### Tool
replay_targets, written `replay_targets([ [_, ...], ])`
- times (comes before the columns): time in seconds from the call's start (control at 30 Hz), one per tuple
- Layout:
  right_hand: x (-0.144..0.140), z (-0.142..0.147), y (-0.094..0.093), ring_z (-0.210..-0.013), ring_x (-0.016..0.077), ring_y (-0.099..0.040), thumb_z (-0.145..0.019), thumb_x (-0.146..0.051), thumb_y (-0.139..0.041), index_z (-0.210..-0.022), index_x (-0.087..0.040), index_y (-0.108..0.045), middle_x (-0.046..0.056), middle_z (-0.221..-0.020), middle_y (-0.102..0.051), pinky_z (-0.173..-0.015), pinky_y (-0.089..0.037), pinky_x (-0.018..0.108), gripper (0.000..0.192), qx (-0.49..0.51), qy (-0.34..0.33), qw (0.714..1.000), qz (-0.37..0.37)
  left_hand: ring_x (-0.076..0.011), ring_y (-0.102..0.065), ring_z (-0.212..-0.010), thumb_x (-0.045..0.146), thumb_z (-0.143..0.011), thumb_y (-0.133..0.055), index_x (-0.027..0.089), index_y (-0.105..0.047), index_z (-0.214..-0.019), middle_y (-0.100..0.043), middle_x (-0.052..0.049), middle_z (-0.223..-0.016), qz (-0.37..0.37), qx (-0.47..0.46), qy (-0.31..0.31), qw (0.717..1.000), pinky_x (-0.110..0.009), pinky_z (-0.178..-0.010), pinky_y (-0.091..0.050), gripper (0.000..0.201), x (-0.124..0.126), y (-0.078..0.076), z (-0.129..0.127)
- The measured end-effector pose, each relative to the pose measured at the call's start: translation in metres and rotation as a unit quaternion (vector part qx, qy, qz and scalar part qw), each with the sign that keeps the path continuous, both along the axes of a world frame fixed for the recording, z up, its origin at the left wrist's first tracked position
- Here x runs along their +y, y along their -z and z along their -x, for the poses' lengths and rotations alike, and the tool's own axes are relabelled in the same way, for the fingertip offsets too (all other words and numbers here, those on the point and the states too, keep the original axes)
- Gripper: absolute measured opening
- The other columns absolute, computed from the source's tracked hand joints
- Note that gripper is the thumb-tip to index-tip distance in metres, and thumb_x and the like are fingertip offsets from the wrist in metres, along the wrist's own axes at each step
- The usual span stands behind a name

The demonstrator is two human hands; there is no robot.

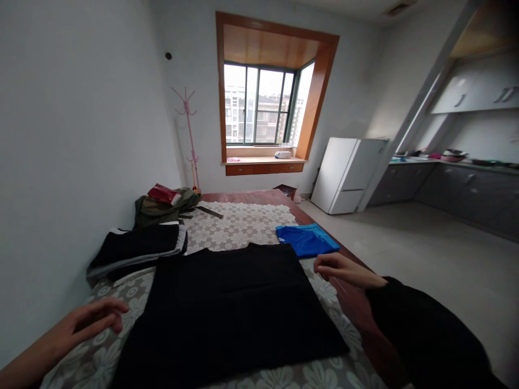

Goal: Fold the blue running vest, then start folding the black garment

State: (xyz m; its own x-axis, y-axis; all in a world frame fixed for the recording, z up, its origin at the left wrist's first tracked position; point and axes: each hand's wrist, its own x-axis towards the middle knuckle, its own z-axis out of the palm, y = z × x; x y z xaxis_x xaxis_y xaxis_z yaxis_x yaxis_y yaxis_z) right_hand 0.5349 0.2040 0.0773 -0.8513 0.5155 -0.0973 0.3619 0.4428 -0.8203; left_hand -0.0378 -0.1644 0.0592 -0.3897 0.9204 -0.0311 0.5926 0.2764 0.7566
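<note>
A black garment (pixel 235 308), perhaps a T-shirt, lies spread flat on a floral-patterned tablecloth (pixel 239 221). Off its left side, my left hand (pixel 95 320) hovers with fingers loosely bent and parted, holding nothing. My right hand (pixel 346 270) is raised beyond the garment's right edge, its fingers loosely curled with a gap between them and no object visible there. Just past that hand sits a folded blue garment (pixel 304 240). To the left rests a stack of folded clothes (pixel 138 248) in black, grey and white.
Behind the stack, a dark green bag (pixel 148 212) carries a red packet (pixel 163 193). The table's reddish wooden edge (pixel 352 302) runs along the right. A pink coat stand (pixel 190 135) is in the far corner; a white fridge (pixel 344 175) and kitchen counter (pixel 458 162) are right.
</note>
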Motion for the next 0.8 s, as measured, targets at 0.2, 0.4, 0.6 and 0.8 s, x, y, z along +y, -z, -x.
replay_targets([
  [0.2,0.049,0.087,0.055,-0.102,0.0272,-0.065,-0.094,-0.033,-0.06,-0.107,-0.018,-0.07,0.012,-0.109,-0.069,-0.089,-0.046,0.033,0.022,-0.112,0.226,0.926,-0.28,-0.036,-0.07,-0.102,0.062,-0.071,-0.048,0.02,-0.071,-0.097,-0.076,-0.013,-0.107,0.072,0.148,-0.086,0.983,-0.043,-0.095,-0.054,0.055,0.099,0.019,0.006],
  [0.4,0.068,0.11,0.082,-0.091,0.0261,-0.064,-0.084,-0.026,-0.065,-0.087,-0.018,-0.066,0.009,-0.092,-0.068,-0.08,-0.047,0.033,0.009,-0.082,0.292,0.913,-0.273,-0.0398,-0.071,-0.097,0.06,-0.073,-0.052,0.021,-0.063,-0.084,-0.075,-0.016,-0.093,0.043,0.177,-0.157,0.971,-0.047,-0.086,-0.055,0.042,0.135,0.047,0.005],
  [0.6,0.061,0.109,0.069,-0.083,0.0238,-0.06,-0.085,-0.037,-0.056,-0.089,-0.022,-0.055,0.005,-0.088,-0.064,-0.078,-0.05,0.036,0.015,0.051,0.278,0.929,-0.239,-0.0318,-0.07,-0.094,0.063,-0.075,-0.048,0.022,-0.061,-0.089,-0.073,-0.01,-0.095,-0.05,0.145,-0.166,0.974,-0.041,-0.088,-0.054,0.045,0.133,0.026,-0.008],
  [0.8,-0.002,0.042,0.007,-0.076,0.0212,-0.053,-0.074,-0.055,-0.079,-0.088,-0.026,-0.048,0.001,-0.086,-0.054,-0.069,-0.043,0.034,0.045,0.28,0.207,0.937,-0.046,-0.0244,-0.067,-0.085,0.083,-0.077,-0.056,0.022,-0.053,-0.095,-0.065,0.0,-0.086,-0.193,0.038,-0.177,0.964,-0.033,-0.078,-0.058,0.064,0.04,-0.009,-0.021],
])
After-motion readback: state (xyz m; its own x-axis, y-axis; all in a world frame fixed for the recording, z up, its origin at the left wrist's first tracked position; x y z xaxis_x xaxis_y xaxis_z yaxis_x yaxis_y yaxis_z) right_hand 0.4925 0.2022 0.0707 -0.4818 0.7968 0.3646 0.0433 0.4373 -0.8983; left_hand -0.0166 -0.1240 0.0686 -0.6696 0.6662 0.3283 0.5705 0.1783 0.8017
